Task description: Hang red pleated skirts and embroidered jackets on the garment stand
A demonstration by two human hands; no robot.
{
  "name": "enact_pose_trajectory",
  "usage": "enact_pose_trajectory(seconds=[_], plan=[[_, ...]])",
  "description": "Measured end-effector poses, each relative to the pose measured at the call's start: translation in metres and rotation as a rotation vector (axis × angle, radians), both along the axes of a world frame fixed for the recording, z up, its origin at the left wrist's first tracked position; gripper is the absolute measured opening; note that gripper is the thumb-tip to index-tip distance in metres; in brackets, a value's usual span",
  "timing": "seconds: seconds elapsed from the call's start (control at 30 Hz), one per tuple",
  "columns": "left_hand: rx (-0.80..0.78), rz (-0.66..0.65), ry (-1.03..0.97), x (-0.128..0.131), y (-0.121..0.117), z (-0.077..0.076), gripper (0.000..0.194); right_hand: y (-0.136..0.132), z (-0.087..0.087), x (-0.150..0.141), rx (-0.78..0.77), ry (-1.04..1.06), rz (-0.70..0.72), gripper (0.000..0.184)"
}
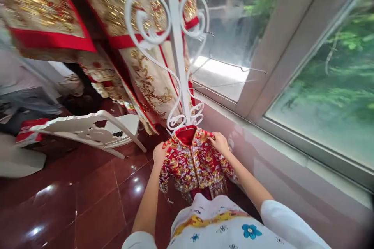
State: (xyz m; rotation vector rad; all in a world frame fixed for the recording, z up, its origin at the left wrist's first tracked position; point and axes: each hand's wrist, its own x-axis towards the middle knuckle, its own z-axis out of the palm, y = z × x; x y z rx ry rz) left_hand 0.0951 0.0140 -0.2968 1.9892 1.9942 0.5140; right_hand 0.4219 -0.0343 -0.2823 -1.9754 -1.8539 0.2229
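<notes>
A small red jacket (194, 163) with dense gold and silver embroidery and a front zip hangs before me, low on a white scrolled metal rack (177, 42). My left hand (159, 152) is closed on its shoulder at the left, and my right hand (219, 142) grips the other shoulder, thumb on the front. A hanger hook seems to show at the red-lined collar. Both sleeves hang down at the sides, and fringe runs along the hem. The jacket's lower part is hidden behind my white flowered top.
Large gold-embroidered garments with red trim (146, 74) hang behind the rack. A white carved chair (96, 128) stands at left on dark red floor tiles (96, 190). A bare wire hanger (233, 65) hangs by the window frame (263, 58) at right.
</notes>
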Motion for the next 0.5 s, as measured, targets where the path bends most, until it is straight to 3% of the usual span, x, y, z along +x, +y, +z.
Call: enact_pose_trajectory(seconds=[0.13, 0.2, 0.27, 0.33, 0.37, 0.43, 0.5], plan=[[0.099, -0.136, 0.036, 0.007, -0.003, -0.01, 0.042, -0.004, -0.007, -0.024, 0.049, 0.073, -0.141, 0.038], [0.385, -0.021, -0.05, 0.02, -0.022, -0.02, 0.055, -0.024, -0.019, -0.035, 0.066, 0.089, -0.277, 0.05], [0.454, -0.095, -0.119, 0.039, -0.045, -0.039, 0.068, -0.06, -0.043, -0.042, 0.097, 0.141, -0.33, 0.054], [0.416, -0.299, -0.183, 0.07, -0.072, -0.063, 0.067, -0.116, -0.074, -0.045, 0.021, 0.269, -0.393, 0.057], [0.35, -0.447, -0.229, 0.09, -0.089, -0.076, 0.06, -0.152, -0.089, -0.046, -0.074, 0.375, -0.491, 0.057], [0.189, -0.773, -0.307, 0.137, -0.126, -0.096, 0.04, -0.235, -0.112, -0.052, -0.222, 0.537, -0.811, 0.053], [0.01, -1.084, -0.355, 0.184, -0.164, -0.106, 0.026, -0.323, -0.123, -0.058, -0.264, 0.572, -1.101, 0.037]])
